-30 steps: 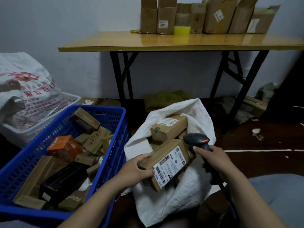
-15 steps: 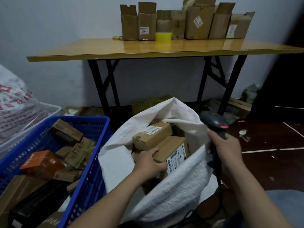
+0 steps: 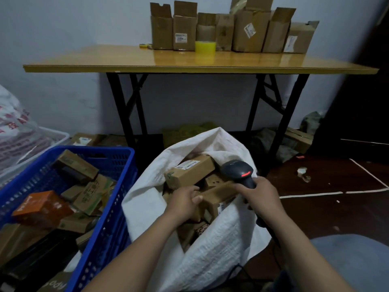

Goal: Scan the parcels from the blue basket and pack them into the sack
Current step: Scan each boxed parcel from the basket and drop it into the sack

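The white woven sack [image 3: 212,245] stands open in front of me with several cardboard parcels inside. My left hand [image 3: 185,202] grips a brown labelled parcel [image 3: 219,199] inside the sack's mouth, just below another brown box [image 3: 189,174]. My right hand [image 3: 260,197] holds the black barcode scanner [image 3: 240,170] by its handle at the sack's right rim; a red light shows on its head. The blue basket [image 3: 113,205] at my left holds several parcels, among them an orange box [image 3: 42,207].
A yellow folding table [image 3: 189,63] with black legs stands behind the sack, carrying a row of open cardboard boxes [image 3: 231,32] and a yellow tape roll [image 3: 205,46]. A white crate with a printed bag [image 3: 19,133] is at far left. White tape lines [image 3: 328,193] mark the dark floor.
My left hand carried the scanned parcel from in front of the scanner down into the sack. My right hand swung the scanner aside, then back over the sack's right rim.
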